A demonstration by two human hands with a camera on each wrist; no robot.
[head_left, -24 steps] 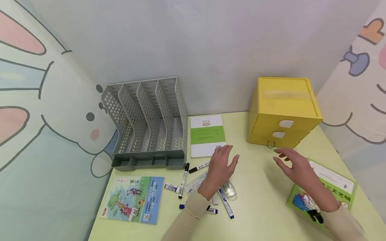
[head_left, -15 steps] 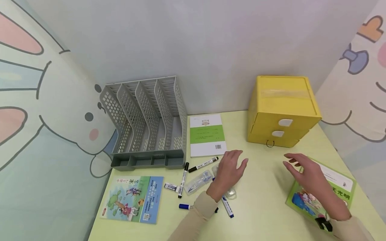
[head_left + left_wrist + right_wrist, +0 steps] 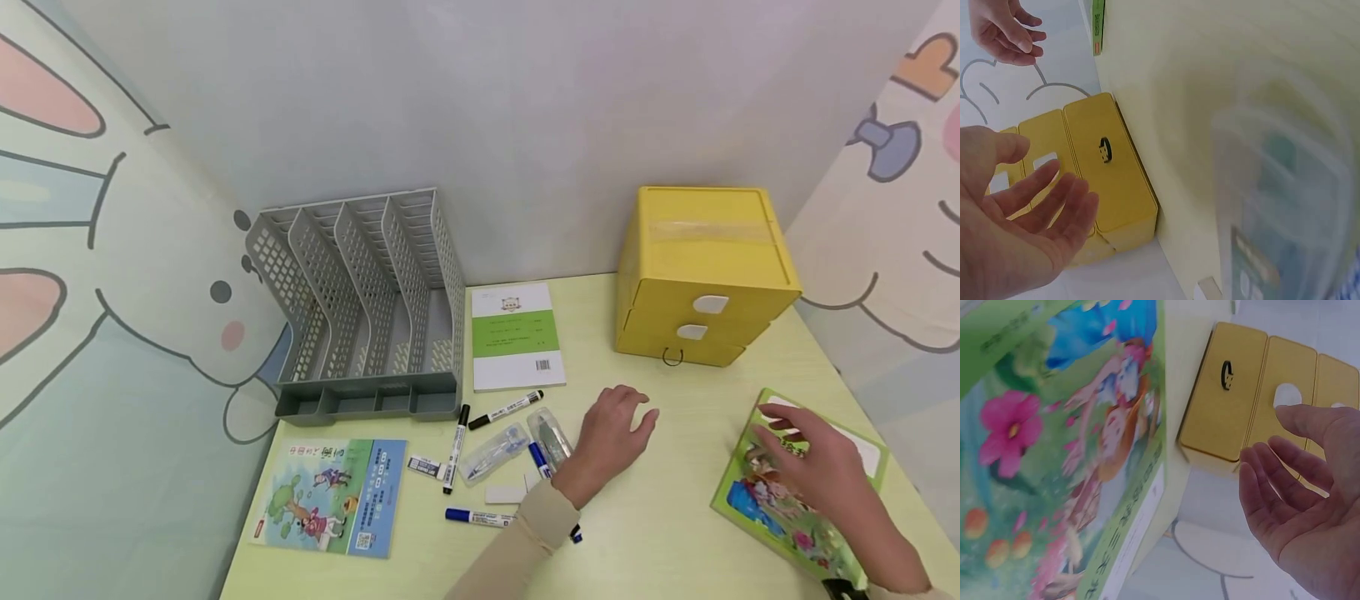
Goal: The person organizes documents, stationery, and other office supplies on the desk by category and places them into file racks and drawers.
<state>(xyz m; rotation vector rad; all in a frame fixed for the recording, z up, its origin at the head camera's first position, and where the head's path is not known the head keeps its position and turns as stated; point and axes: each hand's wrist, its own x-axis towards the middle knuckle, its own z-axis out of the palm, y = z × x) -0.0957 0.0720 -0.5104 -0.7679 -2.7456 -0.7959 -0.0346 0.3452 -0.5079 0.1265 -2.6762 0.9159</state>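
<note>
My left hand (image 3: 611,433) hovers over the table with relaxed, slightly bent fingers and holds nothing. Nearest to it are a clear plastic pack (image 3: 551,433) and a blue-capped marker (image 3: 537,457), partly hidden by the wrist. Above a green picture book (image 3: 772,508) at the right is my right hand (image 3: 817,458), its fingers loosely curved around nothing. The right wrist view shows the right hand (image 3: 1310,494) apart from the book's illustrated cover (image 3: 1066,444). In the left wrist view, the clear pack (image 3: 1285,187) lies well away from the left hand (image 3: 1029,212).
A yellow drawer box (image 3: 708,275) stands at the back right. The grey file rack (image 3: 375,308) is at the back left, with a white-and-green book (image 3: 517,337) beside it. Several markers, another clear pack (image 3: 495,452) and a blue picture book (image 3: 330,497) lie in front.
My left hand has moved right, away from the markers and packs. My right hand has shifted right and nearer to me, over the green book.
</note>
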